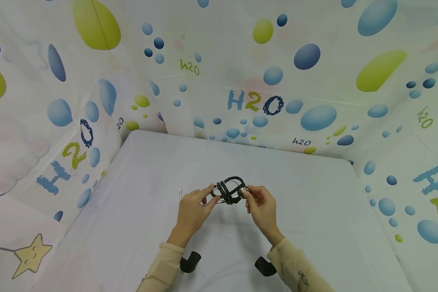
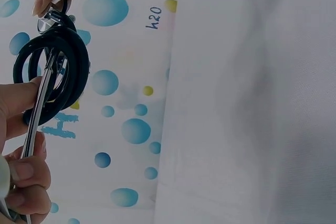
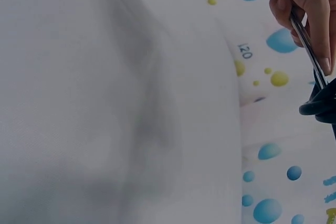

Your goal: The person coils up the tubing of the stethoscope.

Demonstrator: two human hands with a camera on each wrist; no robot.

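I have a white worktop (image 1: 314, 211) spread out below the head camera, its back edge running across the middle of my view and slanting slightly down to the right, with both back corners showing; its near edge falls outside what I can see. Pale cloth walls (image 1: 219, 77) rise from the back, left and right edges, printed with blue, navy and yellow-green drops and H2O lettering. Beyond the left edge I also see a pale cartoon cloud (image 1: 11, 154) and a smiling yellow star (image 1: 33, 255). The stethoscope (image 1: 224, 192) is held up above the worktop, roughly midway between the left and right edges, its black tube looped in a coil and soft shadows lying on the white beneath. My left hand (image 1: 193, 209) has its fingers curled round the metal ear tubes (image 2: 36, 116), the thumb close against the coil. My right hand (image 1: 264, 207) pinches the round metal chest piece (image 1: 242, 190) between thumb and fingers, on the side toward the right edge. Both cuffs are beige sleeves (image 1: 168, 255), the right one carrying dark lettering, and a black angled piece (image 1: 190, 262) sits beside each.
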